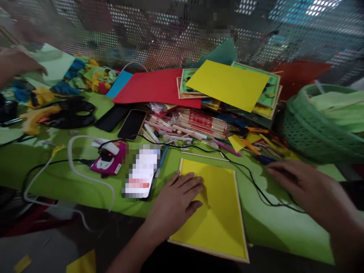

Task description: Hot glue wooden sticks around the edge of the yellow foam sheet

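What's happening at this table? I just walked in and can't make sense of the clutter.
A person sits at a green table covered in craft supplies. Their left hand lies flat on a yellow framed board at the near edge, while the right hand rests on the table by a black cable. Neither hand grips anything. Behind lie red paper, a yellow sheet, a bundle of sticks, phones and a green basket. Another person's hand shows at far left.

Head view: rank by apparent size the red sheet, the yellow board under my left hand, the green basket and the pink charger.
1. yellow board, though nearness inflates it
2. red sheet and green basket, too close to rank
3. pink charger
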`<state>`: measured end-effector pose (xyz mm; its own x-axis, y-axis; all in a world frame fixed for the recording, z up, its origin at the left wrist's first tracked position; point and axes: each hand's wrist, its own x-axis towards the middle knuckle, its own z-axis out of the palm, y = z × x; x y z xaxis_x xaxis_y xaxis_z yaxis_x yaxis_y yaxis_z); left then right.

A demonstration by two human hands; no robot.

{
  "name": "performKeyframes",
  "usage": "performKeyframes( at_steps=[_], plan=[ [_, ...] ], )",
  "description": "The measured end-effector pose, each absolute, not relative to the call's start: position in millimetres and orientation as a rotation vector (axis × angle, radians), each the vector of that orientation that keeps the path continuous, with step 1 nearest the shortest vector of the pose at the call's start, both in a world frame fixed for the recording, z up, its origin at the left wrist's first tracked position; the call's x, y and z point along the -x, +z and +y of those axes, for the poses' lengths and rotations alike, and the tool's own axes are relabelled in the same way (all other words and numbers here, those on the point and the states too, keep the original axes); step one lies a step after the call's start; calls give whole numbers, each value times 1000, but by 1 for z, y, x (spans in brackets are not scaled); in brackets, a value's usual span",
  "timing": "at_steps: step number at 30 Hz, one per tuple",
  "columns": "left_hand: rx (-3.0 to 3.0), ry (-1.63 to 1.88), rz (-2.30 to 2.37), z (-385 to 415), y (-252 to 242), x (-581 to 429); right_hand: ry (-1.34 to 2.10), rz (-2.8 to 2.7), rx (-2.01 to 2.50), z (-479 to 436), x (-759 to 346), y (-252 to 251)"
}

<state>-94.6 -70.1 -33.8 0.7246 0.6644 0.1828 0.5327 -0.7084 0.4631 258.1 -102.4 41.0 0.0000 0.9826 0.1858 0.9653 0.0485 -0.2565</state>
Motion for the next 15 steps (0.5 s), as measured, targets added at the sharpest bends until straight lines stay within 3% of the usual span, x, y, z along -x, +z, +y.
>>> performKeyframes(
  at_steps=[5,15],
  plan=[
    [-2535,487,937,-73,-33,96,166,-2323,1653,-42,-201,18],
    [-2474,522,909,-71,-26,98,-82,-2632,1692,-8,-183,-5]
  ],
)
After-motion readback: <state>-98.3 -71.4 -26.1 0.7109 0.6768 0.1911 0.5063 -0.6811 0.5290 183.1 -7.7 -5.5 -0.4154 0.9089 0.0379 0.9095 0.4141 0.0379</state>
